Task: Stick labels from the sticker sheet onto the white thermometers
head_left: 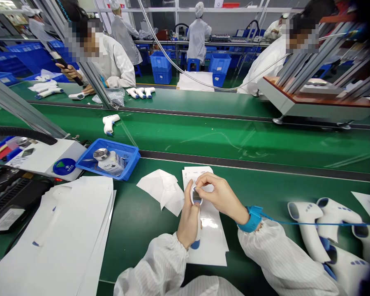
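My left hand (186, 224) is wrapped around a white thermometer gun (199, 232) with a blue handle end, its small dark screen turned up toward me. At the screen's edge, the thumb and fingertips of my right hand (218, 195) are pinched together. Whatever they pinch is too small to make out. Under both hands lie glossy white sheets (214, 244), and a creased white paper (160, 187) is just to the left. A blue wrist strap (249, 218) with a cord circles my right wrist.
Several thermometer guns (310, 234) lie at the right. A paper stack (77, 234) and a blue tray (131, 166) holding a metal-lidded container (111, 162) stand left. Beyond runs a green conveyor belt (203, 135) carrying one thermometer gun (110, 122). Co-workers sit across it.
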`<move>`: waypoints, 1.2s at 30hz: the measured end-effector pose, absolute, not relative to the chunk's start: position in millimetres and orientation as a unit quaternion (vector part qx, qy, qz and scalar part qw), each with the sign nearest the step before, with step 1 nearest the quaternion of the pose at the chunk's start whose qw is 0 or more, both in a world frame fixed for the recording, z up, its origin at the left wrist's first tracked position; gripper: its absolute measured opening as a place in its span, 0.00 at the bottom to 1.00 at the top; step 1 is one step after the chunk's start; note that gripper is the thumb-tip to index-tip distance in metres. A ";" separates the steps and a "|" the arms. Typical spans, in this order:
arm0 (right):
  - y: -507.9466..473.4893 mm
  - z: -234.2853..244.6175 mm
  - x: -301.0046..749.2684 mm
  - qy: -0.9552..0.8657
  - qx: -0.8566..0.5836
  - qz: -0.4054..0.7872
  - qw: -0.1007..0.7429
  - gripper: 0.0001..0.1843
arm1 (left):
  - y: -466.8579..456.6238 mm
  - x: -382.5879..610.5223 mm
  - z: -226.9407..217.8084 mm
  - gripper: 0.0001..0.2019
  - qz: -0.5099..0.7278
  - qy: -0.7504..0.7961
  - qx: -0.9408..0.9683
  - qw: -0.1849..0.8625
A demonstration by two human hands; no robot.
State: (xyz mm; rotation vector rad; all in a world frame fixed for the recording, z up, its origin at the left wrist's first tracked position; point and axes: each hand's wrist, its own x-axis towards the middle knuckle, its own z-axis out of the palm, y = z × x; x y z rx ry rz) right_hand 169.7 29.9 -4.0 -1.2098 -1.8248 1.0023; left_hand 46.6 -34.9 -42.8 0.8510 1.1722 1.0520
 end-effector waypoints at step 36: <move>3.3 11.9 166.6 -0.690 -0.576 0.373 0.233 0.05 | -20.9 50.0 -34.3 0.23 0.419 0.555 0.390 0.604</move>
